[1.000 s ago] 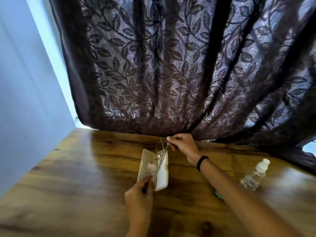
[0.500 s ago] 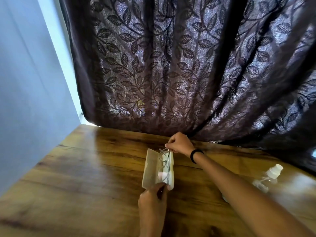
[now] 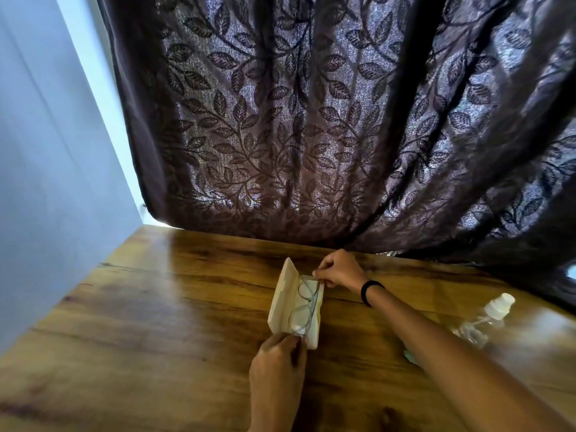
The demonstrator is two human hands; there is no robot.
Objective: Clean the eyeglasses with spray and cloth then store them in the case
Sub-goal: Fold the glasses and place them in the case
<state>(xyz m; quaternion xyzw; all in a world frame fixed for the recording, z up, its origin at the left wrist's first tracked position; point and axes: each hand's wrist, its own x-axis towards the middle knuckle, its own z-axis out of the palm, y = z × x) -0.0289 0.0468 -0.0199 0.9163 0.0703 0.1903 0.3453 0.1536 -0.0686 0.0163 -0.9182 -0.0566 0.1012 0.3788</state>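
Eyeglasses [image 3: 304,302]: thin wire frame with round lenses. Likely very light, springy in the wire and fragile at the lenses, which smear easily. Best held by the rim ends or hinges, never the glass.
Location: lying lengthwise in the tray of the open case [image 3: 282,294], which rests on the wooden table [image 3: 156,307] with its lid raised on the left.
Right hand [image 3: 339,271]: thumb and fingertips pinched together on the far end of the frame, at the far end of the tray.
Left hand [image 3: 277,363]: fingers curled around the near end of the case, fingertips just beside the near lens.
Frame relative to grips: it spans the gap between the two hands and appears nearly seated.
Case: rigid and light, so it may slide on the table if not steadied.
Spray bottle [image 3: 486,319]: on the table, well to the right of the case.
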